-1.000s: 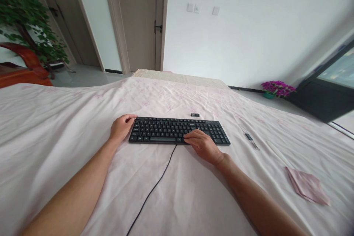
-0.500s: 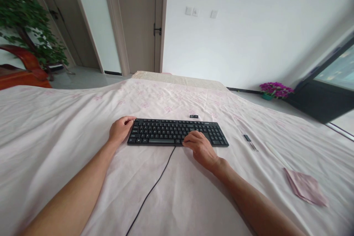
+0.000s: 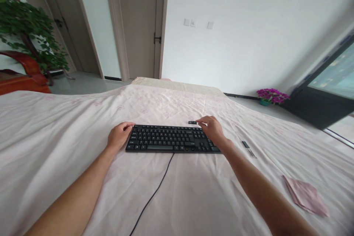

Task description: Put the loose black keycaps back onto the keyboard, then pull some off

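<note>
A black keyboard (image 3: 163,139) lies flat on the cloth, its cable (image 3: 157,188) trailing from the near edge toward me. My left hand (image 3: 119,135) grips the keyboard's upper left corner, thumb and fingers closed at its edge. Beyond the far edge, two small black keycaps (image 3: 192,122) lie side by side. My right hand (image 3: 212,128) reaches over the keyboard's right part and hides some of the number pad. Its thumb and forefinger are slightly apart, with the tips right at the right-hand keycap. Whether they touch it is hard to see.
A thin wire tool with a black handle (image 3: 245,144) lies right of the keyboard. Nearer me on that side is a folded pink cloth (image 3: 305,196). The pale flowered tablecloth (image 3: 83,129) has folds. A wooden chair (image 3: 24,70) stands beyond at left.
My right hand has moved from the keyboard's near edge up and away to the keycaps. The left hand keeps its hold on the corner. The view has tilted slightly.
</note>
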`<state>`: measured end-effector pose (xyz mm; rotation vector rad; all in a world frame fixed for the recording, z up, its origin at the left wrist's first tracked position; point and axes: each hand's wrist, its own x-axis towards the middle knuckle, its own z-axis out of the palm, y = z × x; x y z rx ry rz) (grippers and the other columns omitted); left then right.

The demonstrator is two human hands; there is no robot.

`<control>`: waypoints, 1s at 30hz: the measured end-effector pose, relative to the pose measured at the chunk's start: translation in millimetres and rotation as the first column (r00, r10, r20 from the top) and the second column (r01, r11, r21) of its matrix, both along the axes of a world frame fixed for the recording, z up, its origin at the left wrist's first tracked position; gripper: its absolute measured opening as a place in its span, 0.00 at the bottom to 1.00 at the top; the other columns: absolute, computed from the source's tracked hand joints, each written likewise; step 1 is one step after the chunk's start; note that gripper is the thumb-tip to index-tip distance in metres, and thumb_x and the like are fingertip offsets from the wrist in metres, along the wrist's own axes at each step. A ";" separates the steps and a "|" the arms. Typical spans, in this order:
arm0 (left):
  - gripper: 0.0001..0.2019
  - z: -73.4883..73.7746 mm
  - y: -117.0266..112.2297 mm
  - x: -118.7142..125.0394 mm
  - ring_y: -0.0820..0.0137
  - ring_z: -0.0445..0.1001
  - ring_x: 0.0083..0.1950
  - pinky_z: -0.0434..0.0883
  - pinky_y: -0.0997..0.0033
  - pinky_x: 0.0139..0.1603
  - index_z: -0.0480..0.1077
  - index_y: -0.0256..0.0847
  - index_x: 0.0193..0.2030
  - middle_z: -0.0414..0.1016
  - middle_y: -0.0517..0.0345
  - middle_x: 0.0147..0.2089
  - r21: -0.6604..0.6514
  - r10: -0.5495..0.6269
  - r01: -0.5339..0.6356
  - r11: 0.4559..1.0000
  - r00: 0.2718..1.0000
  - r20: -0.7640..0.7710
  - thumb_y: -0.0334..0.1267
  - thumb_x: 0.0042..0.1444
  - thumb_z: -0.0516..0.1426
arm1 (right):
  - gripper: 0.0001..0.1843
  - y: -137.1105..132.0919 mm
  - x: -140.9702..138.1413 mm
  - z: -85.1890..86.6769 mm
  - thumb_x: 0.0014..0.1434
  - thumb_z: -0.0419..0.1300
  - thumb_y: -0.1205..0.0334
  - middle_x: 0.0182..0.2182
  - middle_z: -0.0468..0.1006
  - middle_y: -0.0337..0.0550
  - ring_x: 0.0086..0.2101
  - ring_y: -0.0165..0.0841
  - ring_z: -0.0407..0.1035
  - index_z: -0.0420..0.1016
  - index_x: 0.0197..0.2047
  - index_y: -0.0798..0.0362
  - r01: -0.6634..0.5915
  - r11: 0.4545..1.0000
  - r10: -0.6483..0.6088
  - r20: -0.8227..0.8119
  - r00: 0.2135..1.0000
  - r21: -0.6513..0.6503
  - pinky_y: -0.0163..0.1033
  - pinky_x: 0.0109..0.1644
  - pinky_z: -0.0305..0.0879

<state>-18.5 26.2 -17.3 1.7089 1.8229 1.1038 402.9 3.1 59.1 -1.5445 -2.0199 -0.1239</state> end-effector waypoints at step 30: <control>0.14 3.8 -1.4 2.0 0.66 0.76 0.44 0.69 0.72 0.46 0.76 0.48 0.43 0.80 0.61 0.45 -0.016 0.003 -0.003 1.000 1.000 0.010 0.45 0.55 0.53 | 0.09 78.5 -6.2 -16.3 0.52 0.65 0.68 0.39 0.81 0.46 0.48 0.43 0.63 0.83 0.37 0.46 -0.019 0.969 0.121 0.405 0.906 -0.247 0.44 0.51 0.54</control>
